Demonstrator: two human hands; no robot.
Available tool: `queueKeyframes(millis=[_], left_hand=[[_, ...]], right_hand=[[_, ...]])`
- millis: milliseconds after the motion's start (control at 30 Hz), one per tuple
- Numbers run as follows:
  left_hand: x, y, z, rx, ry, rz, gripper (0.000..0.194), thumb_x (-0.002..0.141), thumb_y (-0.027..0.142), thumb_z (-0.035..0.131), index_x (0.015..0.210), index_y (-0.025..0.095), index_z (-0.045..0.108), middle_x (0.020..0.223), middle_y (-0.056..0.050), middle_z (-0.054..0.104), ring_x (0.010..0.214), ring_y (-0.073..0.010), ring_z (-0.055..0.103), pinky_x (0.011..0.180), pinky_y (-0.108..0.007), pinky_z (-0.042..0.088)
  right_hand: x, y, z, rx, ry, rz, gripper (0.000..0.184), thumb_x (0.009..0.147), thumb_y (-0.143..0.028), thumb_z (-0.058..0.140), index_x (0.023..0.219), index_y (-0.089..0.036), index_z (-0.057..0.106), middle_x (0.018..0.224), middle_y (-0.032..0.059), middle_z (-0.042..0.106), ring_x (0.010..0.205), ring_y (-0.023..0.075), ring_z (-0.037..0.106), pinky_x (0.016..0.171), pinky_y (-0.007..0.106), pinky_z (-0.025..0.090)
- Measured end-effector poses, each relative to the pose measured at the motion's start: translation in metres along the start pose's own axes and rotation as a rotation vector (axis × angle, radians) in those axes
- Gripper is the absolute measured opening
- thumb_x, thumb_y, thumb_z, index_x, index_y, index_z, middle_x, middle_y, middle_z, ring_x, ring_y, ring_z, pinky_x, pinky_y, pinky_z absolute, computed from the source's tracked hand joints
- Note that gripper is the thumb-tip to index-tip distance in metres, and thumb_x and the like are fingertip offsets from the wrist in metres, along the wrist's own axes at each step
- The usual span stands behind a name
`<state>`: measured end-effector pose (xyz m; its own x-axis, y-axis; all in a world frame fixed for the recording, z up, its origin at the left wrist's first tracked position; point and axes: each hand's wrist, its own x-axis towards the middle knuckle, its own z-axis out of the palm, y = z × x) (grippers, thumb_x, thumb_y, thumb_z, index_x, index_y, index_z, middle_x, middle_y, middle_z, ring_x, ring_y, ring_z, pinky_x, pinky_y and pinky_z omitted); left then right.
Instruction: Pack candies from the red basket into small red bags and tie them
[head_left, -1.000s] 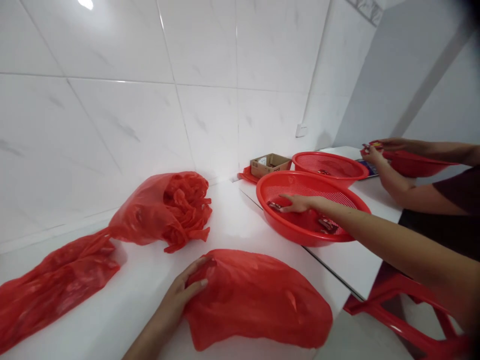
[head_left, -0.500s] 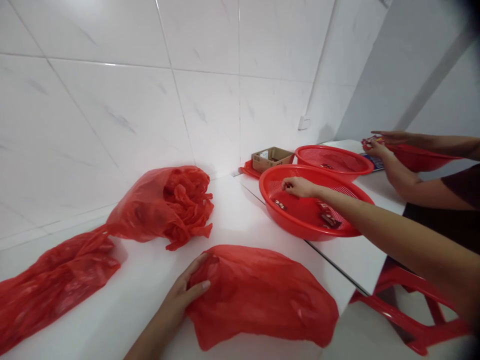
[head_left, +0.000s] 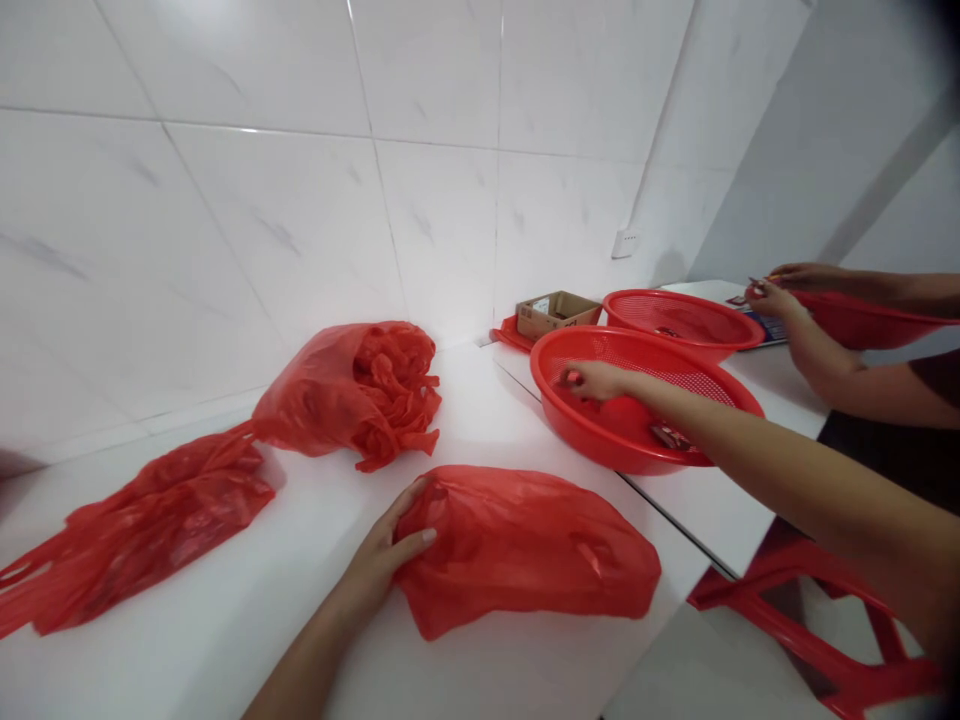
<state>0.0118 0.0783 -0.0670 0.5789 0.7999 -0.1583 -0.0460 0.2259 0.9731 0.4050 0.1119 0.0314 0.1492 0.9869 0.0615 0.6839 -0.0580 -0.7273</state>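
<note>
Right hand (head_left: pixel 592 380) has shifted lower in basket, fingers closed on small red packet (head_left: pixel 574 378). Nearest: left hand (head_left: pixel 394 545), fingers gripping thin red plastic bag (head_left: pixel 525 545) on white worktop (head_left: pixel 484 425); slack grip could collapse bag. Beyond: round red perforated plastic basket (head_left: pixel 600 450); loose hold might drop packet.

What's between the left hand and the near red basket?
In the head view, the red plastic bag at the left hand, then white tabletop up to the near red basket.
</note>
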Motion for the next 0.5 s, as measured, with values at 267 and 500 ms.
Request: queueKeyframes(millis=[267, 500], left_hand=[[0.001, -0.004, 0.002, 0.12, -0.015, 0.074, 0.088, 0.077, 0.032, 0.072, 0.151, 0.03, 0.023, 0.157, -0.005, 0.029, 0.142, -0.0311, 0.028, 0.114, -0.044, 0.032], [-0.007, -0.004, 0.005, 0.183, -0.097, 0.066, 0.096, 0.073, 0.02, 0.07, 0.152, 0.032, 0.017, 0.159, -0.003, 0.022, 0.144, -0.0347, 0.021, 0.114, -0.05, 0.03]], right_hand=[[-0.083, -0.114, 0.055, 0.426, -0.501, -0.128, 0.019, 0.09, -0.03, 0.049, 0.107, -0.025, 0.056, 0.099, 0.0023, 0.069, 0.062, 0.01, 0.058, 0.053, 0.022, 0.048], [-0.104, -0.083, 0.128, -0.285, -0.366, -0.317, 0.02, 0.083, -0.015, 0.043, 0.083, -0.024, 0.061, 0.073, 0.0016, 0.065, 0.065, 0.0162, 0.06, 0.062, 0.031, 0.048]])
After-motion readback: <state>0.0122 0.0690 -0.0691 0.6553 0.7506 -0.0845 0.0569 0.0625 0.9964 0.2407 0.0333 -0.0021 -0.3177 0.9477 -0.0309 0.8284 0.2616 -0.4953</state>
